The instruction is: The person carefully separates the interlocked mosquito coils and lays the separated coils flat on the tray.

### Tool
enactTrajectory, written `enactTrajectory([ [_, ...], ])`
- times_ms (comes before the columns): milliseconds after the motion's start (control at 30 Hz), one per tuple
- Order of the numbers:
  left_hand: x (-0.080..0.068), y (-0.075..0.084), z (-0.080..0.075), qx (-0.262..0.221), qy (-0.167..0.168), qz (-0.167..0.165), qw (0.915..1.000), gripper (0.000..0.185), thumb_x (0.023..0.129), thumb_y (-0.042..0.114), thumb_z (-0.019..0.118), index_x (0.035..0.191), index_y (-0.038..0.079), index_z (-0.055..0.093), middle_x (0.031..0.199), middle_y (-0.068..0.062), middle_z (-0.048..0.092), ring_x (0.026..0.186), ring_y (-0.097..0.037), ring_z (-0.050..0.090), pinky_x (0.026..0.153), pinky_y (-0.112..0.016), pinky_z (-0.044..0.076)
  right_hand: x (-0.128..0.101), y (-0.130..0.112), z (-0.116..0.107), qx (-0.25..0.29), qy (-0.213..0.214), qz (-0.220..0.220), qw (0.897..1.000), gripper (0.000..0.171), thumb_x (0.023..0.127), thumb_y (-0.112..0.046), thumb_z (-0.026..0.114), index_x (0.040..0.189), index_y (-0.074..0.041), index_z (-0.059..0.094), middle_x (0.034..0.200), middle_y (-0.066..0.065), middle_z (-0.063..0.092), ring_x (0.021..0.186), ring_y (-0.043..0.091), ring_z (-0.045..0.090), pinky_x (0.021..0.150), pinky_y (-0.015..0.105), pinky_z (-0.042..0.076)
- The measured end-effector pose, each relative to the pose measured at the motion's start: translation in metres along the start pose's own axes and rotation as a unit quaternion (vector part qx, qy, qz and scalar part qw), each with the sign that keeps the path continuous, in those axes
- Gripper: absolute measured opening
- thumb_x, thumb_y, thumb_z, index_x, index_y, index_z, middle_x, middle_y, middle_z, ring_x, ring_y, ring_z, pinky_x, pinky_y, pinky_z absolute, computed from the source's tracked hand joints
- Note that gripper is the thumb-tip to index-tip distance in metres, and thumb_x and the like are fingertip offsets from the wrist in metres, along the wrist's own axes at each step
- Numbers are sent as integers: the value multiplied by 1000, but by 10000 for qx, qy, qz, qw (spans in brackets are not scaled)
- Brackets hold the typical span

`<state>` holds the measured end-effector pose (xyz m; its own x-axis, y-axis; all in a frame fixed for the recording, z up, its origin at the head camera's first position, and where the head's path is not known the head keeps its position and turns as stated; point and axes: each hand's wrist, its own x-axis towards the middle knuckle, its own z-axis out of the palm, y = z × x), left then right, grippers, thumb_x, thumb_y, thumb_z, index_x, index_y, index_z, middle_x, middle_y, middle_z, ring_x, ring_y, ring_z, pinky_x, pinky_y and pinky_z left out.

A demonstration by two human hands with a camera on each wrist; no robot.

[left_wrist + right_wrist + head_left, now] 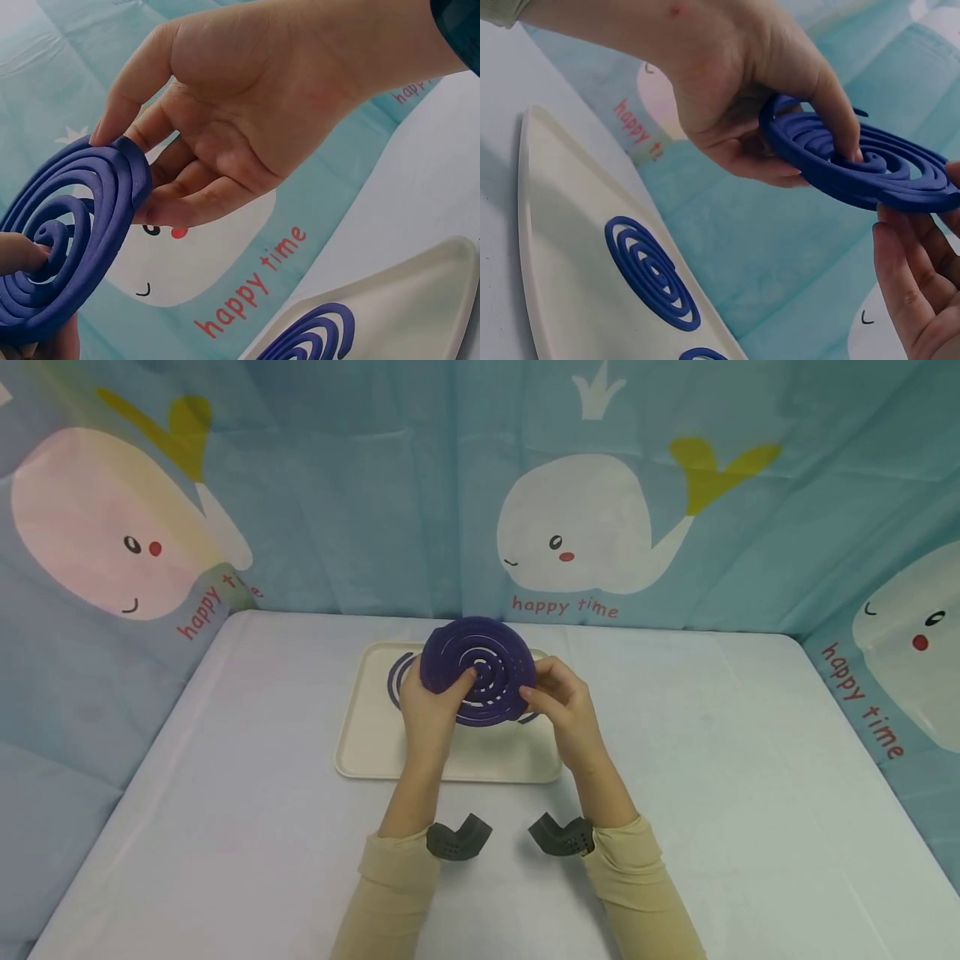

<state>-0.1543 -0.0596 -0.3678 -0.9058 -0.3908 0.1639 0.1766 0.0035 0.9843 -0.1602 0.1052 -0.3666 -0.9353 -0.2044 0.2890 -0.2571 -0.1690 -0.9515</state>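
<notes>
Above the tray I hold up a blue-purple mosquito coil [480, 633], a flat spiral disc with thick, layered-looking rings. My left hand [427, 714] grips it from the left. Its thumb [21, 253] presses on the spiral's centre while the fingers lie behind or under the disc. On the opposite side, my right hand [573, 714] pinches the outer rim between thumb and fingers. A thinner coil [654, 274] of the same colour lies on the cream tray [495, 760]. Part of another coil [703, 354] shows at the right wrist view's lower edge. Hands and disc partly hide these in the head view.
The shallow tray has a low raised rim and rests on a white-covered table [225, 827]. Behind the table hangs a blue curtain [360, 510] printed with whales. Dark wrist mounts [459, 839] stick out inward from both wrists, low over the table.
</notes>
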Motion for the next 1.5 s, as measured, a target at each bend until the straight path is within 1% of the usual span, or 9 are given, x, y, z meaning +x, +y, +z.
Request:
enactTrajectory([
  [167, 1, 0, 0, 159, -1, -61, 9999, 47, 73, 5, 76, 117, -3, 59, 111, -16, 64, 105, -26, 59, 94, -32, 45, 1, 0, -2, -81, 82, 29, 9999, 12, 84, 2, 53, 94, 8, 56, 86, -1, 63, 74, 12, 60, 62, 24, 53],
  [367, 1, 2, -1, 247, 49, -125, 9996, 51, 74, 7, 77, 120, -3, 58, 114, -16, 63, 108, -25, 58, 97, -31, 43, 2, 1, -4, 263, 72, 241, 9993, 16, 85, 1, 50, 90, -6, 64, 81, 1, 65, 66, 13, 63, 60, 27, 55],
  [533, 0, 3, -2, 280, 16, -137, 9995, 51, 74, 6, 77, 120, -3, 58, 114, -16, 63, 108, -26, 58, 97, -31, 43, 3, 2, -5, 723, 42, 229, 9971, 25, 89, -1, 43, 82, -9, 65, 71, 3, 66, 59, 13, 63, 56, 27, 56],
  [667, 0, 3, -2, 569, 84, -92, 9983, 48, 74, 7, 77, 118, -4, 58, 112, -17, 64, 107, -27, 58, 96, -32, 44, 3, 3, -5, 686, 47, 211, 9974, 27, 91, 0, 43, 80, -10, 65, 69, 2, 65, 59, 14, 63, 53, 26, 55],
  [767, 1, 4, -2, 826, 172, -26, 9964, 47, 74, 9, 77, 116, -4, 59, 111, -18, 64, 107, -29, 59, 97, -35, 43, 3, 3, -3, 460, 171, 180, 9986, 22, 90, 0, 47, 81, -4, 66, 69, 3, 66, 58, 15, 63, 51, 27, 55],
  [933, 2, 3, -3, 1085, 318, 193, 9934, 45, 73, 9, 77, 113, -5, 61, 107, -19, 65, 105, -31, 59, 97, -38, 42, 1, 0, -2, 90, 452, 127, 9989, 20, 89, 3, 53, 90, 21, 61, 69, 2, 68, 57, 14, 64, 50, 28, 55],
  [1000, 3, 2, -4, 1132, 350, 257, 9926, 42, 73, 10, 77, 110, -4, 62, 105, -18, 66, 102, -31, 59, 94, -38, 42, 1, 0, -2, 7, 516, 161, 9985, 22, 89, 4, 54, 94, 26, 58, 69, 0, 69, 57, 12, 64, 51, 28, 55],
  [1300, 3, 0, -3, 1231, 333, 217, 9916, 44, 73, 11, 77, 110, -5, 61, 105, -19, 66, 100, -32, 60, 92, -40, 44, 1, -1, -2, 44, 696, 142, 9975, 21, 87, 7, 57, 101, 23, 58, 75, 1, 68, 55, 13, 63, 48, 29, 55],
  [1500, 3, 0, -1, 1317, 170, 90, 9911, 45, 73, 13, 76, 111, -4, 60, 106, -19, 65, 101, -32, 59, 94, -42, 42, 3, -1, -4, -2, 799, 175, 9966, 13, 86, 8, 60, 96, 17, 58, 79, 2, 66, 56, 14, 63, 49, 27, 54],
])
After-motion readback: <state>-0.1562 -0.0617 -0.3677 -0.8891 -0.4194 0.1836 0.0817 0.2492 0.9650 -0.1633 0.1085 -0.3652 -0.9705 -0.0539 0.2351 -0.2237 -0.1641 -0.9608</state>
